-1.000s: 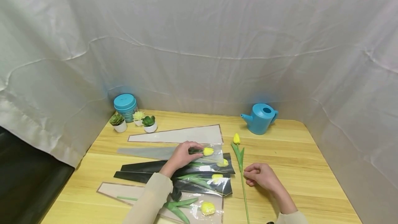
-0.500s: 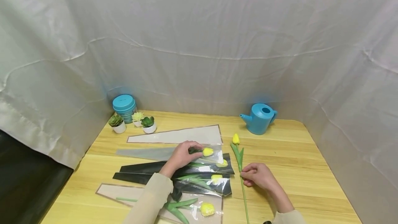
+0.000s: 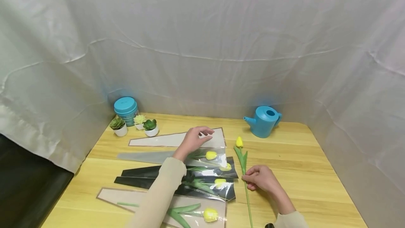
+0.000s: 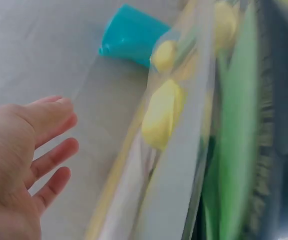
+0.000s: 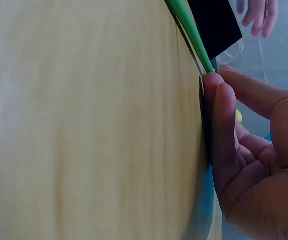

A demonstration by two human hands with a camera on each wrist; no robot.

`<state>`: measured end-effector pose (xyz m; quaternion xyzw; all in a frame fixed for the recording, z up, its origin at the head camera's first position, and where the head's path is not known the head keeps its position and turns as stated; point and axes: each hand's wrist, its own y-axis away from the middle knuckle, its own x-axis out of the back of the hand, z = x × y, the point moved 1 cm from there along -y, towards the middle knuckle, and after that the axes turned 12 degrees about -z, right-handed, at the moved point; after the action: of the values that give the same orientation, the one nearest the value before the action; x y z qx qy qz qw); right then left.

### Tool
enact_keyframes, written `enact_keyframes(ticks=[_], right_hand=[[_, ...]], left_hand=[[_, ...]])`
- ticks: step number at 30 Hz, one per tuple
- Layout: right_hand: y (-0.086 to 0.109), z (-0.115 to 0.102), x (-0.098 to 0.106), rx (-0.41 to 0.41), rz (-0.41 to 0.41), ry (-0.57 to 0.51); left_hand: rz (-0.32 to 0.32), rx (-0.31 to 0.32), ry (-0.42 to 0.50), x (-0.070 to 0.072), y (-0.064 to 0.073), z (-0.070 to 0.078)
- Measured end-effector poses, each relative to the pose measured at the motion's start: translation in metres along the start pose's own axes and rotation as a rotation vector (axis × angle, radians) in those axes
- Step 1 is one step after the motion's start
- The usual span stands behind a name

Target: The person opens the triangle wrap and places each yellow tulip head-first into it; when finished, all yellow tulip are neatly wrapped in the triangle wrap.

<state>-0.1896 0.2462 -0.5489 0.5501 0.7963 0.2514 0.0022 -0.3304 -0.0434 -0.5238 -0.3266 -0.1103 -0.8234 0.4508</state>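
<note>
My right hand pinches the green stem of a yellow tulip lying lengthwise on the table; in the right wrist view the stem meets the thumb and fingertips. My left hand holds nothing, its fingers loosely bent, over the rear white flower sleeve. Just nearer, a grey clear-fronted sleeve contains a tulip. Two black sleeves with tulips overlap in front of it. Nearest is another white sleeve with a large tulip, partly hidden by the left forearm.
A blue watering can stands at the back right of the wooden table. At the back left are a blue lidded container and small potted succulents. Grey cloth hangs behind and at both sides.
My left hand has let go of the tulip in the grey sleeve and moved away from me, over the rear white sleeve. My right hand has moved slightly left and taken the loose tulip's stem.
</note>
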Motion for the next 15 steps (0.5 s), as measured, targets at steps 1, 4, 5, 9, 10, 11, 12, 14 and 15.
enact_keyframes(ticks=[1,4,5,9,10,11,12,14,15], right_hand=[[0.000,0.000,0.000,-0.003,-0.003,-0.004],[-0.002,0.002,0.001,-0.009,-0.012,-0.019],[-0.002,0.003,0.001,-0.010,-0.015,-0.024],[-0.004,0.004,0.001,-0.011,-0.011,-0.022],[-0.005,0.004,0.001,-0.011,-0.008,-0.020],[-0.005,0.004,0.001,-0.012,-0.006,-0.016],[-0.005,0.005,0.001,-0.013,-0.003,-0.013],[-0.005,0.005,0.002,-0.014,-0.001,-0.013],[-0.005,0.006,0.003,-0.013,-0.003,-0.018]], left_hand=[[0.000,0.006,0.014,-0.002,-0.005,-0.004],[-0.009,0.037,0.055,-0.011,-0.016,-0.016],[-0.013,0.048,0.068,-0.014,-0.019,-0.020],[-0.053,0.082,0.096,-0.025,-0.024,-0.032],[-0.063,0.084,0.099,-0.027,-0.025,-0.034],[-0.072,0.087,0.096,-0.029,-0.025,-0.035],[-0.078,0.091,0.092,-0.031,-0.026,-0.037],[-0.078,0.096,0.082,-0.034,-0.026,-0.038],[-0.072,0.097,0.073,-0.035,-0.027,-0.039]])
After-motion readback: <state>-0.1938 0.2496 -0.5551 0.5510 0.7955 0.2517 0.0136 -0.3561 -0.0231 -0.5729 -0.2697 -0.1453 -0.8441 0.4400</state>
